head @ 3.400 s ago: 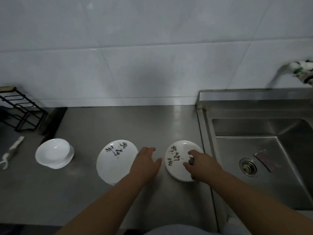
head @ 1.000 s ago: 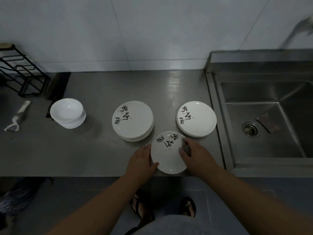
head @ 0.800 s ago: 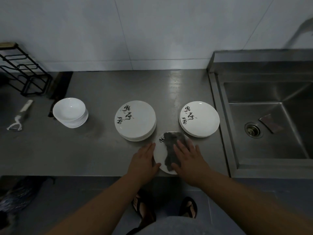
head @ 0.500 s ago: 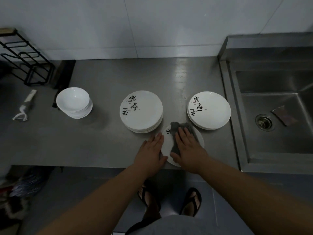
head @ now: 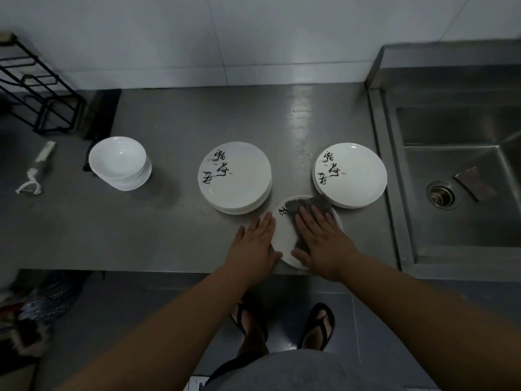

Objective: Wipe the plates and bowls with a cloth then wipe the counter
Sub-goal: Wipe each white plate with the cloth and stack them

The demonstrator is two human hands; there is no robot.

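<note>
A single white plate with black brush writing lies at the steel counter's front edge. A grey cloth is spread over it, and my right hand presses flat on the cloth with straight fingers. My left hand rests flat against the plate's left rim. Behind it stands a taller stack of plates in the middle and a lower stack of plates near the sink. A stack of white bowls sits further left.
The steel counter meets a sink on the right, with a drain and a dark rag in the basin. A black wire rack stands at the back left. A white peeler lies at the left.
My right hand went from holding the bunched cloth to pressing it spread flat on the front plate, sliding toward the far rim. My left hand stayed at the plate's left edge.
</note>
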